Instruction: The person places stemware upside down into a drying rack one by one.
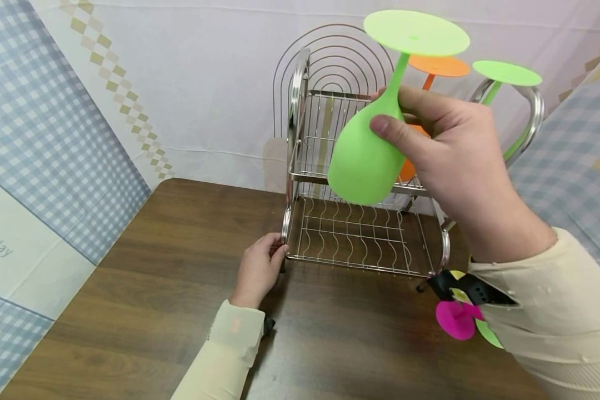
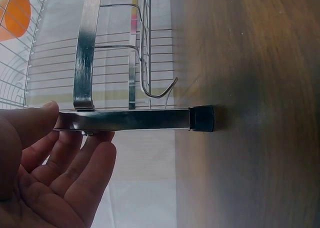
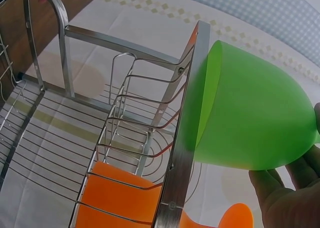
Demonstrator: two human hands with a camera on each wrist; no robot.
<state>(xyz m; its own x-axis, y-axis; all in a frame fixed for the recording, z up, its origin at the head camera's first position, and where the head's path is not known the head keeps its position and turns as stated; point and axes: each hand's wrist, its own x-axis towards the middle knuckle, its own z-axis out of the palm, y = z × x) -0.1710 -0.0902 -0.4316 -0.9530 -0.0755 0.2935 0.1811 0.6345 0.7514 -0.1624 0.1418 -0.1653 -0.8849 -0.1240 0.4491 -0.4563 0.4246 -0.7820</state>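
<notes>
My right hand (image 1: 447,133) holds a light-green plastic wine glass (image 1: 365,161) upside down by the stem and bowl, its foot uppermost. In the head view the glass overlaps the upper tier of a metal dish rack (image 1: 360,270). From the right wrist, its open rim appears right beside the rack's upper frame bar. An orange wine glass (image 1: 440,66) stands inverted on that tier, partly behind my right hand. Another green wine glass (image 1: 507,73) is inverted at the right end. Low down, my left hand (image 1: 260,269) pinches the rack's left front frame, just above a black foot (image 2: 203,118).
On the wooden table (image 1: 180,300), right of the rack, lie a magenta wine glass (image 1: 455,320) and other yellow and green pieces, partly hidden by my right sleeve (image 1: 555,305). A patterned cloth (image 1: 220,83) hangs behind the rack. The lower tier has wavy wire dividers (image 1: 350,239).
</notes>
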